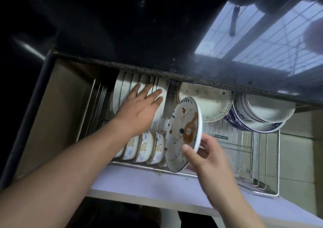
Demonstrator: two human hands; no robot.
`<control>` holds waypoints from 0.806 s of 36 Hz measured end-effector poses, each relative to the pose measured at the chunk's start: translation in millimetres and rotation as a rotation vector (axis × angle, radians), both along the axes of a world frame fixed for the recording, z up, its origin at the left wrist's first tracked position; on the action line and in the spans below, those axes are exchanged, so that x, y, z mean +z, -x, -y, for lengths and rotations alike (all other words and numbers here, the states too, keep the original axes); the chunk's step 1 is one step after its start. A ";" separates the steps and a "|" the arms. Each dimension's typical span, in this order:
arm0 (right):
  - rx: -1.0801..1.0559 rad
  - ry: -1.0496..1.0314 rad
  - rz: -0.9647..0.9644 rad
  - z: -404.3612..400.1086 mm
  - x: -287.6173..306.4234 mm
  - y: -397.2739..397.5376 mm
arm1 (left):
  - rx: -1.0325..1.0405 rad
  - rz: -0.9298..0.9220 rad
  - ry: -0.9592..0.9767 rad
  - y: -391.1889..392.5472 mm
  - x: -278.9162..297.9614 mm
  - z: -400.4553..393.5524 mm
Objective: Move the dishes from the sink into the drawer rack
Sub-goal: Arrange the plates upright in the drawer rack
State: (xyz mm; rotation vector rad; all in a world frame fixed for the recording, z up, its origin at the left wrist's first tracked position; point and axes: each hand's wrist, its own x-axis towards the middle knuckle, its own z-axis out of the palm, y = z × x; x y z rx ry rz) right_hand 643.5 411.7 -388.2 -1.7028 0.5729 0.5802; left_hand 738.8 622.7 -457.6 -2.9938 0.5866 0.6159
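Right hand (208, 157) pinches the bear plate (183, 133) by its near rim, tilted on edge over the drawer rack (244, 140). Left hand (139, 108) lies flat, fingers straight, on the upright white plates (122, 91) far left.

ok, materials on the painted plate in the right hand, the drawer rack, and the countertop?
Painted plate: looks like glazed ceramic; glossy white rim, printed orange and blue motif under a sheen.
Drawer rack: looks like bright metal wire, probably stainless or chromed; thin shiny rods in a grid.
Countertop: dark polished surface, possibly stone; it mirrors the window. Can't confirm which.
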 end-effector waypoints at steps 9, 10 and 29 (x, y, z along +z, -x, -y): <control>0.001 0.314 0.162 -67.8 -51.6 -35.5 | 0.095 -0.024 0.076 -0.1 -7.2 2.8; -0.006 0.336 0.166 -74.2 -56.2 -40.0 | 0.095 -0.024 0.086 -0.2 -7.3 1.4; -0.005 0.372 0.272 -99.6 -130.2 -72.3 | 0.020 -0.062 0.135 -3.5 -3.7 -17.5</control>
